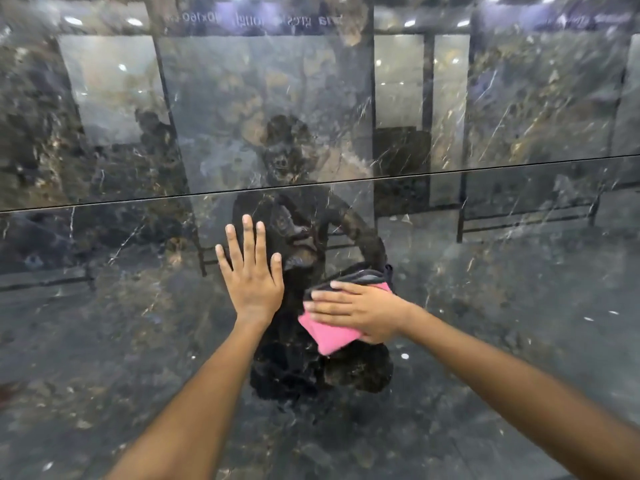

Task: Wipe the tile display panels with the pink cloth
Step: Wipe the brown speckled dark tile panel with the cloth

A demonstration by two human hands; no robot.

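A glossy dark marble tile display panel [502, 323] fills the view, with a second panel [519, 98] above it across a thin joint line. My right hand [360, 311] lies flat on the folded pink cloth [330, 336], pressing it against the lower panel near the centre. The cloth's upper folds look grey. My left hand [251, 275] rests flat on the same panel just left of the cloth, fingers spread and pointing up, holding nothing.
The panels mirror the showroom behind me: ceiling lights, other display boards and a person's reflection right behind my hands. The horizontal joint [450, 172] runs slightly uphill to the right, a short way above my fingertips.
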